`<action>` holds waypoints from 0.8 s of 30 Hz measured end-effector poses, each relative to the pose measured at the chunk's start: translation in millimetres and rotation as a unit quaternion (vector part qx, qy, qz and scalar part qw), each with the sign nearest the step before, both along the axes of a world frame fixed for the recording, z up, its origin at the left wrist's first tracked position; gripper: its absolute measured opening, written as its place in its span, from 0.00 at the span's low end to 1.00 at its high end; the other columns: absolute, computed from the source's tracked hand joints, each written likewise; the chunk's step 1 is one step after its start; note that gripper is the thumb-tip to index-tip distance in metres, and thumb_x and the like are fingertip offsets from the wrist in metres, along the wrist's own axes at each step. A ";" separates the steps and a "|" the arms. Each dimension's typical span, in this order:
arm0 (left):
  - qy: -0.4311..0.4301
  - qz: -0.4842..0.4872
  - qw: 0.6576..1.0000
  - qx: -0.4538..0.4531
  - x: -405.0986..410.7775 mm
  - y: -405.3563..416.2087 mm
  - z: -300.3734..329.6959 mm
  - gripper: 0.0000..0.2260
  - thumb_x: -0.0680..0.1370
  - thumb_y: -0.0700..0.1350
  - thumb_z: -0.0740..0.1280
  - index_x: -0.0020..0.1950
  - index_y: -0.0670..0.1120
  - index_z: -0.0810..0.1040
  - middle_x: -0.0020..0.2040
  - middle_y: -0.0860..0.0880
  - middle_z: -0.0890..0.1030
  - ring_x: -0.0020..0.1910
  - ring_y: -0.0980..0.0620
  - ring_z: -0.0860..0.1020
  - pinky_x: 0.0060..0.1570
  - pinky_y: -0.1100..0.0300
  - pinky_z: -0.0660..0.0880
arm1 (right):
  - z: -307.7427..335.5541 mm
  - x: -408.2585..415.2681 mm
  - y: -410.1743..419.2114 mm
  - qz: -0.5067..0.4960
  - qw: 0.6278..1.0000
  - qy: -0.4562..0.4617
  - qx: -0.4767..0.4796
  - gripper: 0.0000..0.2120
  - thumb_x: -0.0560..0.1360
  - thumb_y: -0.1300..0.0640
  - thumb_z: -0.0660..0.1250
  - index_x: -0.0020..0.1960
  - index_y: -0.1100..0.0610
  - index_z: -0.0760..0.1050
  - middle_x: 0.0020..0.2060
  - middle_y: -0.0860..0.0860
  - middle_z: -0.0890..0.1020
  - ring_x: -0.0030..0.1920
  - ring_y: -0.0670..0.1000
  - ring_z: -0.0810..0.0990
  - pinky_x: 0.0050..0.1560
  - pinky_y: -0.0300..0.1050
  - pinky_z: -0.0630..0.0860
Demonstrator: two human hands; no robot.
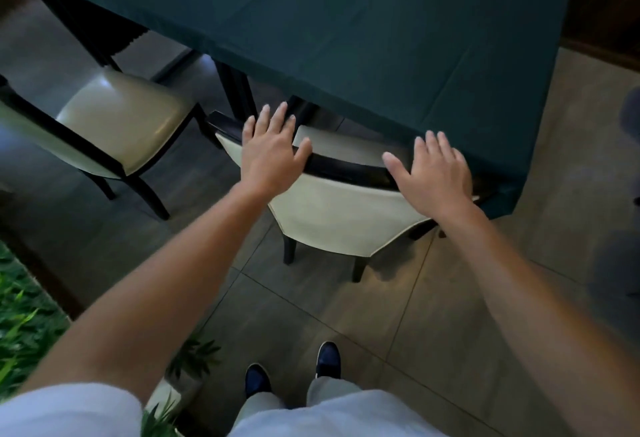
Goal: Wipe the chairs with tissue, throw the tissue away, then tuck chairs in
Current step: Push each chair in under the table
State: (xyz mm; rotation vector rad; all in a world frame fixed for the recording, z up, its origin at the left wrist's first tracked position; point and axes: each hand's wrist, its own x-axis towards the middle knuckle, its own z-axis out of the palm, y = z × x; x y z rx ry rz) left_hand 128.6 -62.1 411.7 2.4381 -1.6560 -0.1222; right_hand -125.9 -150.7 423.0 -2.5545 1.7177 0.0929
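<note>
A cream-padded chair with a dark wooden frame (332, 215) stands in front of me, its seat mostly under the table with the dark green cloth (346, 31). My left hand (272, 147) lies flat with fingers spread on the left end of the chair's top rail. Over the right end of the rail, beside the hanging cloth, my right hand (434, 173) is spread flat. Neither hand holds anything. No tissue is in view. A second matching chair (117, 118) stands to the left, pulled out from the table, its seat fully exposed.
Grey floor tiles (398, 315) surround the chairs. My dark blue shoes (294, 367) stand behind the near chair. Green plants (20, 326) and a dark border line the lower left. A dark rounded object (631, 114) shows at the right edge.
</note>
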 end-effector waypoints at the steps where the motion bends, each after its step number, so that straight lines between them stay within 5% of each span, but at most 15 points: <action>1: 0.003 0.001 1.000 -0.003 -5.7 5.6 -2.6 0.29 0.84 0.61 0.50 0.81 0.47 0.64 0.84 0.48 0.55 0.83 0.46 0.50 0.81 0.46 0.45 | -1.6 -7.0 4.2 0.004 1.000 -0.001 0.000 0.48 0.78 0.27 0.36 0.80 0.61 0.61 0.80 0.58 0.62 0.82 0.57 0.56 0.79 0.57 0.57; 4: -0.004 0.005 1.000 0.012 -3.3 20.4 -4.4 0.31 0.84 0.62 0.48 0.82 0.46 0.61 0.84 0.48 0.54 0.83 0.47 0.50 0.81 0.47 0.44 | -4.5 -7.9 18.8 0.027 1.000 0.007 -0.011 0.49 0.77 0.27 0.33 0.71 0.60 0.75 0.72 0.57 0.75 0.75 0.57 0.69 0.72 0.56 0.67; 6: -0.013 0.000 1.000 0.022 2.1 31.8 -5.2 0.31 0.84 0.63 0.46 0.82 0.46 0.59 0.84 0.48 0.53 0.83 0.48 0.49 0.81 0.47 0.44 | -7.0 -3.4 27.2 0.045 0.998 0.019 -0.032 0.46 0.79 0.29 0.35 0.58 0.58 0.82 0.56 0.55 0.83 0.61 0.56 0.79 0.61 0.54 0.72; 10: -0.028 -0.022 0.999 0.031 3.7 32.6 -8.0 0.31 0.85 0.63 0.45 0.82 0.47 0.60 0.84 0.52 0.55 0.83 0.50 0.49 0.81 0.47 0.45 | -8.2 -4.0 29.0 0.053 0.997 0.015 -0.053 0.42 0.81 0.31 0.38 0.42 0.57 0.82 0.38 0.51 0.81 0.44 0.54 0.80 0.48 0.51 0.73; 12: -0.055 -0.051 0.997 0.022 11.4 21.9 -6.9 0.30 0.85 0.62 0.45 0.81 0.47 0.63 0.83 0.52 0.56 0.83 0.50 0.47 0.81 0.46 0.44 | -10.2 -1.6 16.9 0.058 0.996 -0.002 -0.065 0.41 0.81 0.31 0.39 0.46 0.56 0.83 0.42 0.51 0.83 0.48 0.54 0.81 0.49 0.51 0.75; 14: -0.122 -0.123 0.984 -0.042 24.8 9.9 -8.6 0.29 0.86 0.59 0.46 0.77 0.44 0.70 0.81 0.50 0.63 0.83 0.47 0.48 0.81 0.42 0.46 | -13.7 1.9 4.8 0.053 0.994 -0.043 -0.082 0.38 0.81 0.32 0.43 0.60 0.56 0.83 0.59 0.55 0.84 0.62 0.55 0.80 0.57 0.53 0.77; 17: -0.159 -0.182 0.951 -0.193 42.0 -2.3 -24.7 0.22 0.85 0.52 0.53 0.69 0.44 0.80 0.75 0.47 0.73 0.81 0.42 0.60 0.77 0.34 0.56 | -19.6 2.2 1.9 0.027 0.982 -0.115 -0.147 0.32 0.83 0.38 0.52 0.76 0.59 0.70 0.79 0.58 0.66 0.78 0.56 0.66 0.69 0.56 0.71; 24: -0.142 -0.228 0.923 -0.276 88.8 -38.8 -36.8 0.22 0.82 0.50 0.55 0.72 0.43 0.77 0.75 0.43 0.72 0.78 0.40 0.65 0.74 0.34 0.62 | -25.7 38.0 -5.7 -0.008 0.973 -0.127 -0.195 0.35 0.83 0.40 0.52 0.80 0.63 0.60 0.81 0.59 0.59 0.82 0.57 0.56 0.78 0.57 0.61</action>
